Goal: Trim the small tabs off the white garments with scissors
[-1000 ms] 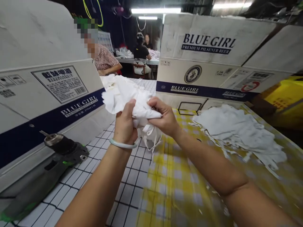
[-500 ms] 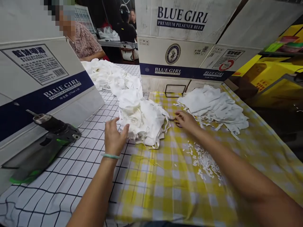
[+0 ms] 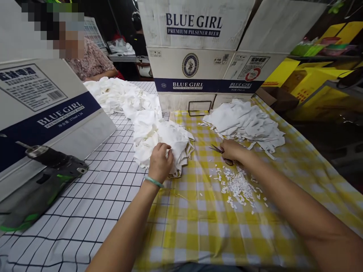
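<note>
My left hand (image 3: 160,161), with a pale green bangle on its wrist, is at the near side of a heap of white cloth pieces (image 3: 177,136). Its fingers are curled and pinch at the white cloth, though the fingertips are partly hidden. In my right hand (image 3: 233,150) is a pair of scissors (image 3: 217,149), blades pointing left and a little apart, above the yellow checked cloth. Behind that hand lies a second, flatter stack of white cloth pieces (image 3: 246,120) with thin straps hanging off its edge. Small white clippings (image 3: 239,187) are scattered just below the right hand.
A cordless drill (image 3: 53,177) lies at left against a beer carton (image 3: 70,128). Another large carton (image 3: 195,68) stands behind the heaps, with a black wire frame (image 3: 200,108) at its foot. More white cloth (image 3: 121,94) reaches back towards a seated person (image 3: 95,56).
My left hand has moved right onto the cloth heap, and its spread fingers have closed. My right hand has drawn the scissors away from the heap. The view has turned a little right.
</note>
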Demonstrator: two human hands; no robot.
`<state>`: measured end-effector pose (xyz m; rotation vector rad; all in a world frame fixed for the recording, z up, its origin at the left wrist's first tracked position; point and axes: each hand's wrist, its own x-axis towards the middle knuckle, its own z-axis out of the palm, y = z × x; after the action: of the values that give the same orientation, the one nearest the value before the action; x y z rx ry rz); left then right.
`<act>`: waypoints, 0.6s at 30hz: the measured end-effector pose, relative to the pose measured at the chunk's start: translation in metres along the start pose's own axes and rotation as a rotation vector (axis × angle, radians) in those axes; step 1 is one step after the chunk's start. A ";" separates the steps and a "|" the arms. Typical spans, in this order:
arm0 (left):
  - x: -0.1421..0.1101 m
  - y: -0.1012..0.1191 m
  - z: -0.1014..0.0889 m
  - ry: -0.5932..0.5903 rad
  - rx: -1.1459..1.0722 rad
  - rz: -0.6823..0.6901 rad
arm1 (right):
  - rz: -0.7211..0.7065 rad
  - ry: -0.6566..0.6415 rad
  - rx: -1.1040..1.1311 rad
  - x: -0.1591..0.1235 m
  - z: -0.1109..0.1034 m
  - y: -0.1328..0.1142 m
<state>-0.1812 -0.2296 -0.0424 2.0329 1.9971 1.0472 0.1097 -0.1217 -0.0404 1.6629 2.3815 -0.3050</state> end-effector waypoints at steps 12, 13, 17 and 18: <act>0.098 0.041 0.088 -0.478 0.163 -0.239 | -0.154 0.198 0.598 -0.125 -0.029 0.019; 0.096 0.037 0.086 -0.488 0.150 -0.252 | -0.193 0.106 0.701 -0.143 -0.021 0.013; 0.070 0.026 0.073 -0.456 0.057 -0.271 | -0.288 -0.251 0.703 -0.195 0.025 -0.009; 0.062 0.024 0.070 -0.444 0.033 -0.271 | -0.306 -0.248 0.653 -0.202 0.034 -0.011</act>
<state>-0.1301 -0.1496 -0.0587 1.7455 1.9757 0.4636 0.1693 -0.3165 -0.0126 1.3370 2.4753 -1.3775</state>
